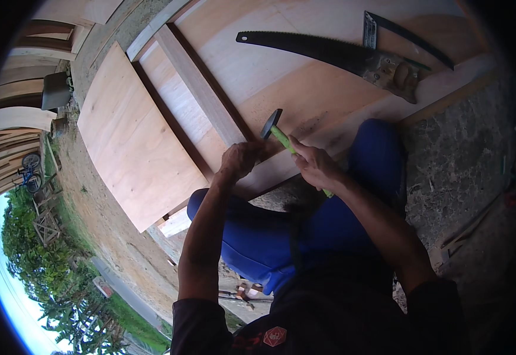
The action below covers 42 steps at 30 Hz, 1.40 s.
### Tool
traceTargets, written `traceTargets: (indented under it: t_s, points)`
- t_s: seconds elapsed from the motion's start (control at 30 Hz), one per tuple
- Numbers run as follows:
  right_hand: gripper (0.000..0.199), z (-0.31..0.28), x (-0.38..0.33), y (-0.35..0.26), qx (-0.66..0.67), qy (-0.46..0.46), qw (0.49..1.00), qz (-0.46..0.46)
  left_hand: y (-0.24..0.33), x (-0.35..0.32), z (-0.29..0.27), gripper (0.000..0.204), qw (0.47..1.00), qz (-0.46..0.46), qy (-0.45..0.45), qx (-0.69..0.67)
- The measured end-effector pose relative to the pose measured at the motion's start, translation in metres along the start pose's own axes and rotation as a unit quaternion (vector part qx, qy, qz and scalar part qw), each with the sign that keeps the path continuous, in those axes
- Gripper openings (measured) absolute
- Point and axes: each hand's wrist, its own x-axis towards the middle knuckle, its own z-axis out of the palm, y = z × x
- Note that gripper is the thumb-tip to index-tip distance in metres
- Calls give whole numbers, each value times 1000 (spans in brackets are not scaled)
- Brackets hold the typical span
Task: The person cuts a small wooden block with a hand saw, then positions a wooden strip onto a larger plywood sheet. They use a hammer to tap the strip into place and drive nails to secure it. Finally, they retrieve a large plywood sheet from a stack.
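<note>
My right hand (317, 167) is closed round the green handle of a hammer (281, 138). The dark hammer head is raised close beside my left hand (239, 160). That hand is closed at the near end of a wooden batten (200, 89), where it meets the frame's edge rail (278, 173). Whatever its fingers pinch, if anything, is hidden. The batten runs away from me across a large wooden panel (305, 89). To its left, a loose-looking sheet of plywood (136, 142) overlaps the frame.
A handsaw (329, 56) with a wooden grip lies on the panel, teeth facing away. Beside it rests a metal square (371, 29). My blue-clad knees (376, 148) are against the frame. Rough concrete (453, 160) stretches to the right; a bicycle (31, 173) stands far left.
</note>
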Motion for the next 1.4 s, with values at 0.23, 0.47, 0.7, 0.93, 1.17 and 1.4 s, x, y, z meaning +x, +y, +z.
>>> traceTargets:
  t_s: [0.23, 0.47, 0.7, 0.93, 1.17, 1.4]
  points:
    - [56, -13, 5, -13, 13, 13, 1000, 14, -12, -1, 8, 27, 998, 46, 34, -5]
    - [56, -26, 13, -12, 1, -3, 1000, 5, -22, 2, 19, 26, 976, 152, 150, 31]
    - [47, -22, 9, 0, -40, -56, 998, -11, -5, -16, 12, 51, 990, -28, 137, -36]
    - [48, -11, 14, 26, -1, -9, 996, -84, 32, -33, 13, 139, 949, -282, 140, -30]
    - [54, -32, 8, 0, -12, -50, 999, 3, 32, -31, 17, 141, 954, -264, 143, 12]
    - [54, -44, 24, -10, -51, -52, 997, -10, 22, -27, 25, 140, 959, -235, 156, -6]
